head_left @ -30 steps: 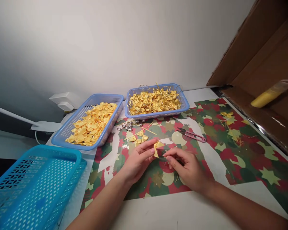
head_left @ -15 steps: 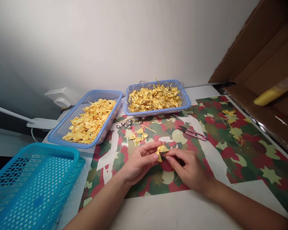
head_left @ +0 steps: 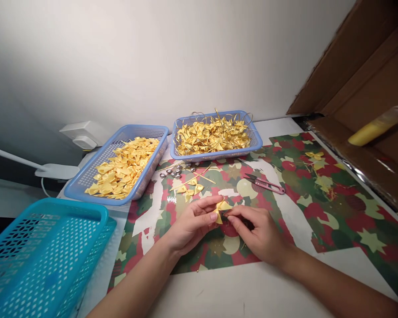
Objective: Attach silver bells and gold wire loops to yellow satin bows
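Observation:
Between the thumb and fingers of my left hand [head_left: 199, 221] is a yellow ribbon bow [head_left: 223, 206], held above the patterned mat. My right hand [head_left: 257, 229] is closed in a pinch just right of the bow, fingertips close to its edge. Whatever lies between those fingertips is too small and covered to make out. Beyond my hands, a few loose yellow bows [head_left: 189, 191] lie on the mat beside thin gold cords [head_left: 204, 177]. Several small silver bells [head_left: 176, 172] are grouped behind them. Pink-handled thread snips [head_left: 265, 183] rest to the right.
A blue basket [head_left: 73, 189] at the left holds yellow bows; another blue basket [head_left: 215, 156] at the back holds bows with gold cords. A teal basket [head_left: 53, 204] stands near left. Thread scraps [head_left: 325, 185] lie at right, by a cardboard box [head_left: 361, 79].
Both hands keep almost the same pose around the bow. The whole view has shifted very slightly.

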`<state>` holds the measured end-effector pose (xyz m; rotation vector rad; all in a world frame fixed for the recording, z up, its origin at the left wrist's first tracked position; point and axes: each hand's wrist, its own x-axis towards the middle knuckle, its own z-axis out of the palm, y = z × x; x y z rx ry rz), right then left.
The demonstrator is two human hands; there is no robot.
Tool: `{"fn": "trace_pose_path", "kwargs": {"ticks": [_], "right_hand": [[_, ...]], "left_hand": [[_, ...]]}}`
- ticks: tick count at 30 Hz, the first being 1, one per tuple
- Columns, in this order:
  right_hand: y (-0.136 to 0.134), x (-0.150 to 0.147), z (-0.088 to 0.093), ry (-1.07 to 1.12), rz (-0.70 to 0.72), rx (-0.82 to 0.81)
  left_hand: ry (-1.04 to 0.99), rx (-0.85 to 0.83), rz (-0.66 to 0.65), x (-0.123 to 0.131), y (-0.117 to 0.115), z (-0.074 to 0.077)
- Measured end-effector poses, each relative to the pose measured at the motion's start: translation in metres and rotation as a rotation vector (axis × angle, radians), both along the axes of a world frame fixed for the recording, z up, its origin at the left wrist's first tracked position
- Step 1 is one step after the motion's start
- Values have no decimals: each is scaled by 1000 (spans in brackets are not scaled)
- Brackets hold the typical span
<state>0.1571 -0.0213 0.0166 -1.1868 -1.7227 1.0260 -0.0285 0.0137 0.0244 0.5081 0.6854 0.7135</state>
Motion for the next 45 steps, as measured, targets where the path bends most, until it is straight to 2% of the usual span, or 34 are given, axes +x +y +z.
{"fn": "trace_pose_path", "kwargs": {"ticks": [17, 23, 32, 45], "right_hand": [[1, 1, 0, -16, 1, 11], [2, 1, -2, -56, -4, 88], [1, -1, -9, 12, 2, 178], [2, -2, -8, 44, -5, 62]], "left_hand": [[-13, -25, -4, 0, 0, 0], [10, -23, -12, 0, -1, -2], [50, -31, -24, 0, -3, -5], [40, -50, -19, -1, -1, -2]]}}
